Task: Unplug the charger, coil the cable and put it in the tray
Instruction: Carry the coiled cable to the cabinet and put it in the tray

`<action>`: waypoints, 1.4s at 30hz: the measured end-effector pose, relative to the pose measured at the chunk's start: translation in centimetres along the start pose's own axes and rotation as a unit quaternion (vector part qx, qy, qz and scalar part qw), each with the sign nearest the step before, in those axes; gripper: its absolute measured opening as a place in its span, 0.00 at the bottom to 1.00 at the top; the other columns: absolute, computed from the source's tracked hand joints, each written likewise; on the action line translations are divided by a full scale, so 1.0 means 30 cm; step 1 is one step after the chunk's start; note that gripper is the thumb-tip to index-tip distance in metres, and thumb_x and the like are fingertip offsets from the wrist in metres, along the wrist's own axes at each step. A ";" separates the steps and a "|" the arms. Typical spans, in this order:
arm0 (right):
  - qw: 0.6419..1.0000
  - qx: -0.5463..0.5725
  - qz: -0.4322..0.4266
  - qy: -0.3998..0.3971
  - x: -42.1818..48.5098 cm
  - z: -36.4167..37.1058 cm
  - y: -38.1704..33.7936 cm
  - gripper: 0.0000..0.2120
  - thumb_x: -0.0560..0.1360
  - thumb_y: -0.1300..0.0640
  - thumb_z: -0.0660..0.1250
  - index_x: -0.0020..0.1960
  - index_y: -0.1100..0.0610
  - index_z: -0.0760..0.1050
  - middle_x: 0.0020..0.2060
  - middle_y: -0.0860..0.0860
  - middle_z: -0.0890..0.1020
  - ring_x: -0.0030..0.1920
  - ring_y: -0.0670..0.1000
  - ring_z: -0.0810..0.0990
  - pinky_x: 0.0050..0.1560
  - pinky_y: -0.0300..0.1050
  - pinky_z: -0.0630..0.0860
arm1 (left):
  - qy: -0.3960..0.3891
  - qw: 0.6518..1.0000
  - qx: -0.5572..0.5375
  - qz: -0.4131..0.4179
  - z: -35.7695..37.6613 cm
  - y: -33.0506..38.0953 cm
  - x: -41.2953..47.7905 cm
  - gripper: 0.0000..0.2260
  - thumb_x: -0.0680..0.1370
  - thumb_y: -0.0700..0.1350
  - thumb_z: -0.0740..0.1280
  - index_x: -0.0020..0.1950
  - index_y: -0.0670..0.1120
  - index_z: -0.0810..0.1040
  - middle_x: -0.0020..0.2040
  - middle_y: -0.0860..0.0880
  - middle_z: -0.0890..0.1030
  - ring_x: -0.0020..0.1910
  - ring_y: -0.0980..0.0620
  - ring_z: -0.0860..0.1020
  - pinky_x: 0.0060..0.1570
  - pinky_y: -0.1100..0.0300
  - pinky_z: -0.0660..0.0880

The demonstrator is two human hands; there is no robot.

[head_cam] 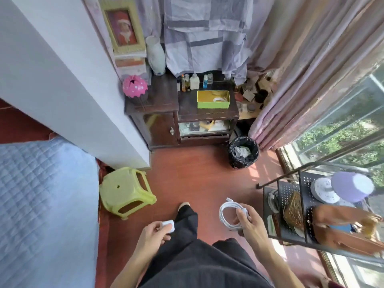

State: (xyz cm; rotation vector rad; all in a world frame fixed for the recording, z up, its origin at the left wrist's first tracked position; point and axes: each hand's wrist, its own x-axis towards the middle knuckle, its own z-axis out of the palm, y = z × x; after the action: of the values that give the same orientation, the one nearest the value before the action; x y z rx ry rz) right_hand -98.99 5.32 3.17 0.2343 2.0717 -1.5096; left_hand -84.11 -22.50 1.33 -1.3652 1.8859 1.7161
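Though half-hidden by left hand (pixel 153 232), charger (pixel 168 225).

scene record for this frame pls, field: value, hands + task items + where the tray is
left hand: left hand holds the white charger block
right hand: right hand holds the coiled white cable
cable state: coiled in loops, one plug end sticking up
tray: green tray on the dark cabinet ahead, some white items already inside
floor nearby: green stool, black bin
task stage: unplugged and coiled; not yet in tray
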 end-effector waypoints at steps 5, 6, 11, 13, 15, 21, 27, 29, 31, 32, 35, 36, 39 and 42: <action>0.998 -0.006 -0.027 0.049 0.218 0.039 -0.174 0.07 0.84 0.51 0.67 0.58 0.48 0.84 0.47 0.43 0.89 0.38 0.42 0.83 0.46 0.45 0.78 | -0.029 0.998 0.054 0.029 -0.063 0.291 0.274 0.05 0.77 0.43 0.71 0.49 0.42 0.82 0.38 0.51 0.87 0.34 0.54 0.85 0.35 0.62 0.77; 0.998 -0.002 -0.027 0.064 0.260 0.034 -0.204 0.08 0.84 0.51 0.67 0.58 0.48 0.84 0.47 0.42 0.89 0.39 0.43 0.83 0.47 0.45 0.79 | -0.037 0.996 0.069 0.033 -0.065 0.358 0.325 0.05 0.77 0.44 0.71 0.50 0.43 0.82 0.38 0.51 0.87 0.35 0.54 0.85 0.34 0.62 0.77; 0.992 0.037 -0.013 0.117 0.444 -0.009 -0.313 0.07 0.83 0.48 0.68 0.56 0.42 0.85 0.40 0.43 0.87 0.44 0.49 0.85 0.51 0.51 0.80 | -0.066 0.992 0.086 0.071 -0.022 0.662 0.535 0.07 0.77 0.48 0.71 0.52 0.47 0.82 0.41 0.49 0.87 0.36 0.56 0.85 0.35 0.64 0.75; 0.992 0.045 0.000 0.117 0.528 -0.020 -0.344 0.07 0.83 0.49 0.68 0.56 0.41 0.85 0.41 0.40 0.87 0.44 0.45 0.84 0.50 0.47 0.81 | -0.074 0.990 0.088 0.077 0.016 0.763 0.611 0.07 0.77 0.49 0.71 0.51 0.48 0.82 0.41 0.51 0.88 0.38 0.55 0.86 0.35 0.65 0.76; 0.991 0.047 0.014 0.123 0.633 -0.040 -0.368 0.08 0.84 0.53 0.68 0.56 0.45 0.86 0.40 0.39 0.87 0.41 0.40 0.84 0.46 0.42 0.81 | -0.078 0.990 0.092 0.075 0.067 0.849 0.683 0.07 0.77 0.49 0.71 0.52 0.48 0.82 0.42 0.51 0.88 0.39 0.55 0.86 0.37 0.65 0.77; 0.991 0.039 0.068 0.112 0.952 -0.120 -0.502 0.07 0.83 0.52 0.68 0.51 0.51 0.84 0.40 0.52 0.87 0.41 0.53 0.82 0.45 0.56 0.79 | -0.076 0.990 0.104 0.059 0.213 1.074 0.817 0.07 0.78 0.51 0.69 0.53 0.50 0.79 0.47 0.51 0.86 0.39 0.60 0.85 0.36 0.69 0.77; 0.992 0.085 0.052 0.075 1.188 -0.133 -0.782 0.06 0.83 0.48 0.67 0.54 0.42 0.83 0.38 0.48 0.86 0.37 0.47 0.84 0.37 0.41 0.80 | -0.057 0.994 0.078 0.056 0.259 1.277 0.940 0.06 0.78 0.51 0.70 0.53 0.52 0.79 0.47 0.51 0.86 0.40 0.59 0.85 0.36 0.70 0.76; 0.992 0.089 0.053 0.065 1.250 -0.126 -0.861 0.07 0.84 0.49 0.66 0.52 0.40 0.83 0.37 0.46 0.84 0.35 0.45 0.82 0.34 0.38 0.80 | -0.057 0.994 0.075 0.048 0.260 1.314 0.981 0.07 0.79 0.51 0.70 0.54 0.51 0.79 0.47 0.51 0.85 0.40 0.59 0.85 0.36 0.69 0.76; 0.993 0.094 0.049 0.060 1.309 -0.113 -0.929 0.06 0.84 0.49 0.66 0.53 0.41 0.82 0.39 0.49 0.83 0.37 0.47 0.81 0.38 0.43 0.79 | -0.047 0.996 0.068 0.039 0.257 1.343 1.025 0.06 0.79 0.50 0.70 0.53 0.51 0.79 0.45 0.51 0.85 0.39 0.59 0.85 0.35 0.69 0.76; 0.993 0.096 0.047 0.057 1.341 -0.105 -0.948 0.07 0.84 0.49 0.66 0.52 0.41 0.82 0.39 0.49 0.83 0.38 0.47 0.80 0.40 0.44 0.79 | -0.044 0.996 0.069 0.033 0.251 1.352 1.050 0.05 0.79 0.50 0.70 0.52 0.52 0.79 0.45 0.51 0.85 0.39 0.60 0.84 0.35 0.69 0.76; 0.993 0.091 0.052 0.046 1.414 -0.075 -0.994 0.07 0.84 0.50 0.65 0.53 0.43 0.82 0.38 0.54 0.83 0.37 0.47 0.80 0.38 0.42 0.79 | -0.048 0.996 0.073 0.022 0.224 1.377 1.128 0.04 0.79 0.51 0.70 0.52 0.52 0.78 0.45 0.52 0.85 0.40 0.61 0.84 0.35 0.70 0.77; 0.993 0.092 0.060 0.047 1.435 -0.065 -1.000 0.07 0.84 0.50 0.66 0.53 0.43 0.83 0.36 0.53 0.83 0.35 0.45 0.81 0.35 0.40 0.80 | -0.050 0.996 0.077 0.019 0.212 1.388 1.158 0.06 0.79 0.51 0.70 0.53 0.52 0.79 0.45 0.52 0.85 0.40 0.60 0.84 0.35 0.69 0.78; 0.991 0.093 0.076 0.066 1.501 -0.029 -1.017 0.09 0.84 0.51 0.66 0.53 0.40 0.83 0.40 0.54 0.87 0.36 0.45 0.84 0.37 0.40 0.82 | -0.052 0.994 0.091 0.010 0.179 1.431 1.255 0.08 0.78 0.52 0.70 0.54 0.52 0.78 0.46 0.52 0.85 0.40 0.61 0.84 0.34 0.69 0.77; 0.987 0.099 0.097 0.076 1.577 -0.002 -1.021 0.09 0.83 0.51 0.67 0.60 0.42 0.82 0.47 0.54 0.88 0.49 0.56 0.88 0.49 0.51 0.85 | -0.059 0.992 0.108 0.003 0.164 1.495 1.361 0.09 0.78 0.54 0.69 0.55 0.53 0.77 0.48 0.52 0.84 0.40 0.59 0.85 0.37 0.69 0.76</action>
State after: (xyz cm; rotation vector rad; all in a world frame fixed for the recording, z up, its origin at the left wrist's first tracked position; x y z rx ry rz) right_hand -151.97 -13.90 3.23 0.6268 1.9475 -1.6188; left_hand -141.43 -42.87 -0.17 -1.1520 1.9457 1.5073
